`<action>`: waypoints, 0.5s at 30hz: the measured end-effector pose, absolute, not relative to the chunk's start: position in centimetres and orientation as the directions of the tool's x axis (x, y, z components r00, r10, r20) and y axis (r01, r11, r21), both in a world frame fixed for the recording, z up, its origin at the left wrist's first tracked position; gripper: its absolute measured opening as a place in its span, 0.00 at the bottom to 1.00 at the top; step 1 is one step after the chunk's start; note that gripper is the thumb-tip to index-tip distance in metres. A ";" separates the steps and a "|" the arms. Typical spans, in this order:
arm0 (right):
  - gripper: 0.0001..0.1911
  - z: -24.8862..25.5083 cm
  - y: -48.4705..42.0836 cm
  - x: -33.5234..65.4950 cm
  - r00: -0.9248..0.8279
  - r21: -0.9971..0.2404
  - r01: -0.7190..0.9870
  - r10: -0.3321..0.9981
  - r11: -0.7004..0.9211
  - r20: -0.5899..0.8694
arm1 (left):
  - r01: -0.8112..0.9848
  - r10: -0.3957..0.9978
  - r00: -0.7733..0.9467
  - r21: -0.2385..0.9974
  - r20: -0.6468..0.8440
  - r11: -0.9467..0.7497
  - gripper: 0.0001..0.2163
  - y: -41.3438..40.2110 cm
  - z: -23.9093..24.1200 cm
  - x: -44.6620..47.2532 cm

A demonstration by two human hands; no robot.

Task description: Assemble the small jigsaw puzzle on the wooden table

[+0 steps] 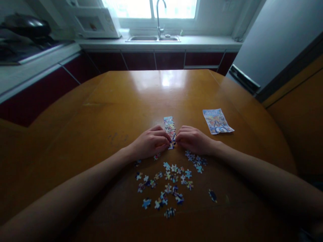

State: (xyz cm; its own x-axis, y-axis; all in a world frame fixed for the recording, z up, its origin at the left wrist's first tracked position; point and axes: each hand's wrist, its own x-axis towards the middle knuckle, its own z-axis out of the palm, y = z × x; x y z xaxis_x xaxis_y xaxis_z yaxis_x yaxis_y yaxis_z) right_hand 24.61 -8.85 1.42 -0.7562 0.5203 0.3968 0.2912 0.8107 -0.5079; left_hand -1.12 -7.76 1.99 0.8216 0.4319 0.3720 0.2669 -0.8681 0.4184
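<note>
A narrow strip of joined jigsaw puzzle pieces [169,124] lies flat on the wooden table, running away from me. My left hand [155,141] is at the strip's lower left edge, its fingers curled and pressed to the pieces. From the other side, my right hand [193,138] pinches at the strip's lower right edge; the fingertips hide what exactly they grip. Loose jigsaw pieces [174,176] are scattered nearer to me, below both hands. Another cluster of loose pieces [196,159] sits just under my right wrist.
A creased picture sheet [218,121] lies to the right of my right hand. One lone piece [212,195] rests at the lower right. Beyond the wooden table [141,97] are a sink [143,38], a microwave [97,23], a wok [26,25] and a fridge [280,43].
</note>
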 end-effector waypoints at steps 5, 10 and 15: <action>0.08 1.8 -9.3 24.7 -0.759 -0.532 0.238 0.497 0.813 0.420 | 0.287 0.434 0.820 0.389 0.373 -0.876 0.05 -7.8 1.8 -1.2; 0.07 2.6 -9.9 24.9 -0.782 -0.568 0.250 0.509 0.784 0.359 | 0.339 0.453 0.795 0.324 0.404 -0.883 0.05 -8.0 1.6 -1.2; 0.06 4.2 -10.8 25.1 -0.813 -0.617 0.234 0.499 0.751 0.299 | 0.337 0.449 0.801 0.322 0.396 -0.885 0.05 -8.0 1.7 -1.1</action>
